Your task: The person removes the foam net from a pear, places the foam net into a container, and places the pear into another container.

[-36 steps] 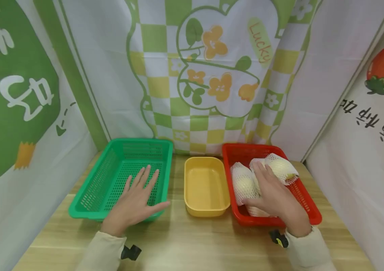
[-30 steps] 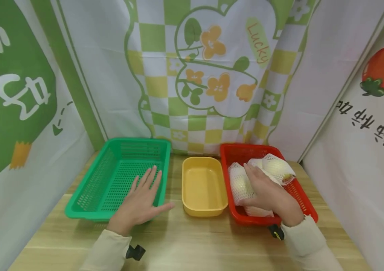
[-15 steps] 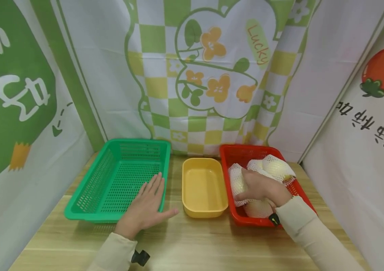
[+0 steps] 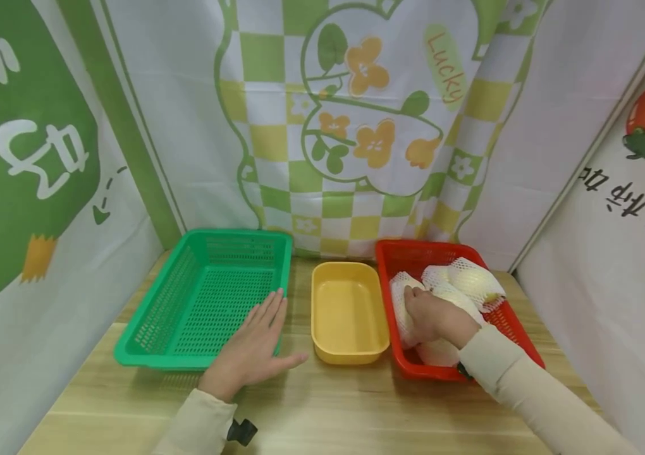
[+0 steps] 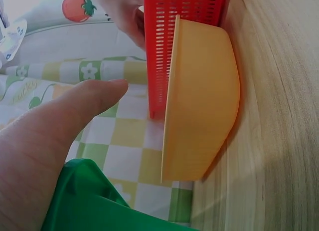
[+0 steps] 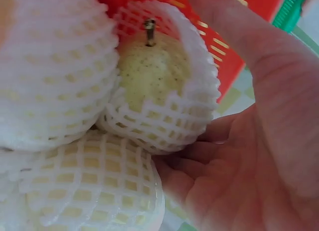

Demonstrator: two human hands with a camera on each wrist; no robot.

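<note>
My right hand reaches into the red basket on the right. It curls round a pear in a white foam net, with the stem poking out of the net's open end. Fingers pass behind this pear, and the thumb lies along its other side. More netted pears lie beside it in the basket. My left hand hovers with straight fingers and thumb spread, over the near right corner of the green basket. Nothing is in the left hand.
A yellow tub stands between the two baskets on the wooden table. No contents show in the tub or the green basket. A printed cloth hangs right behind them, and fabric walls close off both sides.
My right hand has moved left from above the pears, down onto the leftmost one, and its fingers have curled in. My left hand has drifted right, with its fingers closer together.
</note>
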